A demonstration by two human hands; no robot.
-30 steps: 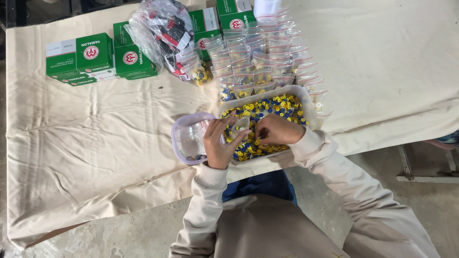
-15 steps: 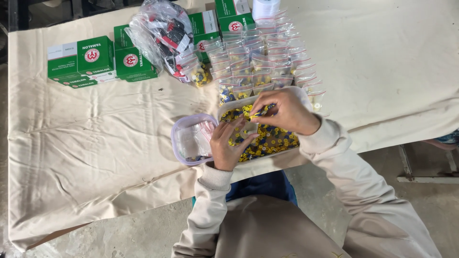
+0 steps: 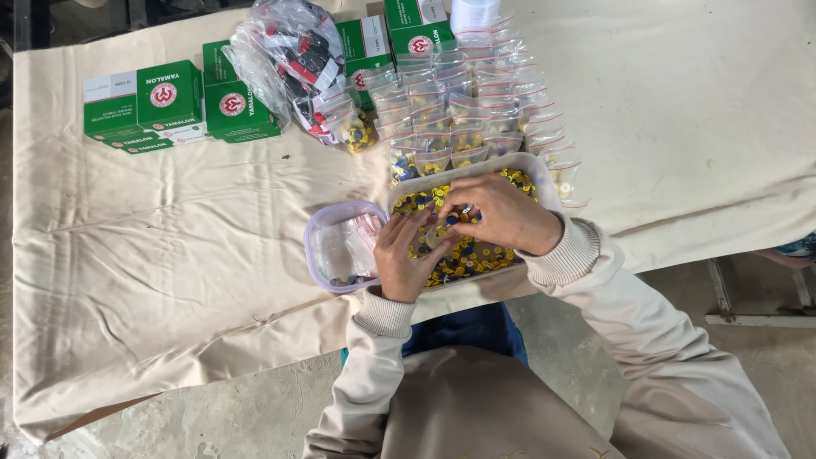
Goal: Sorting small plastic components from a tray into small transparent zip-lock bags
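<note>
Your left hand lay over the near-left part of the clear plastic tray, fingers loosely curled and pointing toward twelve o'clock, resting on the heap of small yellow and blue buttons that filled it. Whether that hand pinched anything could not be told, as the fingertips were hidden among the pieces. Your right hand came in from four o'clock and hovered low over the middle of the tray, thumb and forefinger drawn narrow together around what looked like a small clear bag and one or two dark blue buttons; the exact grip was too small to make out. The two hands nearly met at the tray's centre.

Just beside the tray, at nine o'clock from it and touching its wall, stood a smaller rounded clear tub with a few small bags and bits in its bottom. At twelve o'clock from the tray lay overlapping rows of filled zip bags with red seal lines, each showing a few yellow and blue pieces. Further off, toward ten o'clock, sat a large crumpled clear bag of red, black and white items, flanked by green and white cartons. Everything rested on a table covered with a cream cloth, wrinkled toward its near edge.
</note>
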